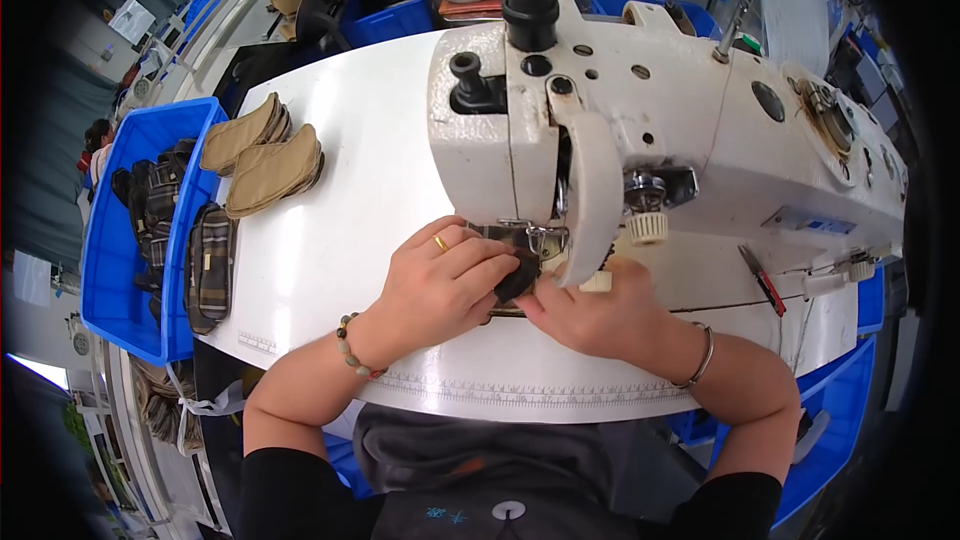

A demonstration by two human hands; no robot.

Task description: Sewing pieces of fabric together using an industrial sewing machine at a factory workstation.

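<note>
A white industrial sewing machine (620,110) stands over the table in front of me. Under its needle area lies a dark fabric piece (517,278), with a bit of plaid cloth showing behind it. My left hand (440,275), a ring on one finger, presses and pinches the left side of that fabric. From the right, my right hand (595,308) grips its near edge with thumb and finger, close under the machine head. The fingertips of both hands are partly hidden by cloth and machine parts.
Tan slipper-shaped fabric pieces (275,165) lie stacked at the left. A plaid stack (210,270) rests beside a blue bin (105,270) with more plaid pieces. Red-handled snips (765,285) lie at the right. A ruler strip (530,397) runs along the table's front edge.
</note>
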